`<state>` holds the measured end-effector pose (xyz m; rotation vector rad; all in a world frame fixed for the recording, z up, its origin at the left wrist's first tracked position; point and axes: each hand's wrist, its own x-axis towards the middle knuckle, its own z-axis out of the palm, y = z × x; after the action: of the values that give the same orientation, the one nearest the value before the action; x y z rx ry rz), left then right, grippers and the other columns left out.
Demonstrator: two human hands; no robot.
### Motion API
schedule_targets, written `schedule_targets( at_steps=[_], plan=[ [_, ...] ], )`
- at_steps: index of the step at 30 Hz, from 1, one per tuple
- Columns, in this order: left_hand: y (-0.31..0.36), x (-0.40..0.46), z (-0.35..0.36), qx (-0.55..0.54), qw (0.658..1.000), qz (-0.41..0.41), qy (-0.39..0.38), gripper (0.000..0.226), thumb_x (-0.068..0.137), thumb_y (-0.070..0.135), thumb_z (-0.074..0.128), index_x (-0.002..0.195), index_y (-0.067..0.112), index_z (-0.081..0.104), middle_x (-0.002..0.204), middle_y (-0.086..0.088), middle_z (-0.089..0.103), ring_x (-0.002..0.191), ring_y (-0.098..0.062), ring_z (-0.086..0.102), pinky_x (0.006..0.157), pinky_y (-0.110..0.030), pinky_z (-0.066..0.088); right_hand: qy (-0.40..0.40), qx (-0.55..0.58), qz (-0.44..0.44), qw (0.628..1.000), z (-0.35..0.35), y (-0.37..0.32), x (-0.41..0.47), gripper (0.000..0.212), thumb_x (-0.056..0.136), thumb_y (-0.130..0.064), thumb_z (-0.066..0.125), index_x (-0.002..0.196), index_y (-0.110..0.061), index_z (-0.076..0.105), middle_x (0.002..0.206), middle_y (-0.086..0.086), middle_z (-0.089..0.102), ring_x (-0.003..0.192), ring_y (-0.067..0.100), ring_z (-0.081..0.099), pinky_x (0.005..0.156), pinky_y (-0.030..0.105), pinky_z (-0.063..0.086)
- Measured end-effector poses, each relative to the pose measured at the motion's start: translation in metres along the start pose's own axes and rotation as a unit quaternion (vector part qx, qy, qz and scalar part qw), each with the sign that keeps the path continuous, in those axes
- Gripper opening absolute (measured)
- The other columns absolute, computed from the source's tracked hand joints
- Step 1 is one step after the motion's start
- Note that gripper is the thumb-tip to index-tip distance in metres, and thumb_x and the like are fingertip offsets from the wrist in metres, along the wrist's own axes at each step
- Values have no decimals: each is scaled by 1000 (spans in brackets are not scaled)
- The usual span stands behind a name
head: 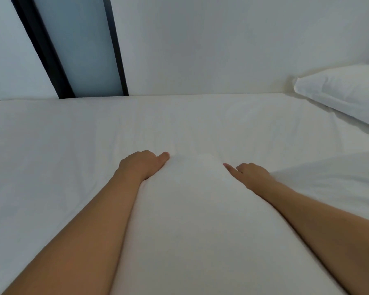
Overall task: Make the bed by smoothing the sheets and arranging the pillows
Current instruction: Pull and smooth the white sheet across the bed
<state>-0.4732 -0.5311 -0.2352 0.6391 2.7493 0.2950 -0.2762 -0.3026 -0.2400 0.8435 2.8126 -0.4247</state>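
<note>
A white sheet (73,135) covers the bed, mostly flat with faint creases near the middle. Between my forearms lies a white padded bulk, which looks like a pillow (192,209), with its far end reaching my hands. My left hand (143,165) curls around its far left corner, thumb on top. On the far right corner my right hand (251,175) has its fingers tucked under and the index finger stretched out. A second white pillow (345,92) lies at the bed's far right, against the wall.
A pale wall (222,43) runs along the bed's far edge. A dark-framed glass panel (79,50) stands at the far left. A raised layer of white bedding (332,179) lies on the right side of the bed, beside my right arm.
</note>
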Motion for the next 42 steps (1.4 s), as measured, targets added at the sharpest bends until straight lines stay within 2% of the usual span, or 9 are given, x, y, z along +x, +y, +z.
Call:
schedule_targets(
  at_steps=[5, 9, 12, 17, 22, 32, 36, 39, 42],
  plan=[
    [1, -1, 0, 26, 1000, 10, -9, 70, 88, 66, 19, 105, 14, 63, 91, -1, 63, 85, -22, 59, 72, -33, 42, -97, 18, 59, 993, -9, -6, 17, 68, 95, -65, 23, 131, -13, 49, 126, 8, 53, 120, 25, 50, 99, 35, 33],
    [-1, -36, -27, 37, 998, 38, 31, 58, 90, 61, 26, 99, 15, 60, 103, -6, 65, 85, -25, 57, 72, -33, 42, -23, -15, 8, 1000, -35, -25, -3, 59, 96, -62, 26, 69, -14, 46, 78, 4, 53, 83, 25, 53, 77, 32, 37],
    [-12, -36, -100, 57, 986, 48, 148, 63, 92, 59, 26, 112, 10, 61, 115, -15, 63, 97, -32, 58, 75, -34, 39, 50, 11, -42, 998, -94, -66, -3, 59, 96, -62, 29, 55, -21, 39, 60, 3, 46, 63, 23, 48, 68, 32, 35],
    [-66, 19, -163, 72, 972, -30, 222, 53, 93, 46, 31, 116, 8, 59, 119, -17, 61, 103, -34, 57, 74, -35, 38, 173, 41, -109, 978, -132, -152, 61, 65, 96, -62, 33, 52, -14, 29, 52, 4, 39, 55, 26, 44, 53, 32, 30],
    [-128, 51, -54, 47, 988, -97, 114, 44, 90, 42, 36, 103, 10, 64, 106, -14, 65, 86, -29, 57, 70, -32, 38, 43, -17, -82, 996, 4, -162, 123, 60, 96, -65, 25, 69, -15, 47, 82, 6, 56, 93, 28, 58, 77, 32, 39],
    [-126, 91, -37, -20, 973, -140, 185, 31, 90, 35, 37, 78, 11, 53, 81, -8, 54, 78, -30, 54, 69, -32, 37, 35, 14, -64, 997, 13, -149, 158, 66, 96, -59, 34, 52, -11, 36, 55, 5, 43, 55, 19, 47, 62, 33, 35],
    [-123, 65, -51, -9, 958, -154, 243, 39, 90, 33, 33, 70, 8, 55, 84, -14, 64, 71, -29, 51, 73, -34, 39, 55, 14, -82, 995, -47, -141, 112, 59, 99, -57, 25, 93, -13, 64, 100, 8, 65, 102, 28, 58, 82, 34, 39],
    [-86, 31, -85, 134, 950, -174, 221, 41, 92, 31, 33, 111, 8, 62, 115, -18, 59, 106, -35, 52, 106, -48, 27, 58, -43, -136, 988, -122, -97, 52, 51, 97, -61, 28, 125, -29, 57, 130, -5, 56, 116, 19, 50, 97, 35, 33],
    [15, -17, -118, 97, 975, -32, 197, 45, 94, 30, 31, 134, 17, 45, 139, -13, 43, 128, -36, 39, 110, -64, 14, 95, -168, -130, 972, -158, -7, -4, 53, 94, -62, 24, 139, -40, 41, 147, -13, 43, 131, 9, 39, 115, 39, 13]
  ],
)
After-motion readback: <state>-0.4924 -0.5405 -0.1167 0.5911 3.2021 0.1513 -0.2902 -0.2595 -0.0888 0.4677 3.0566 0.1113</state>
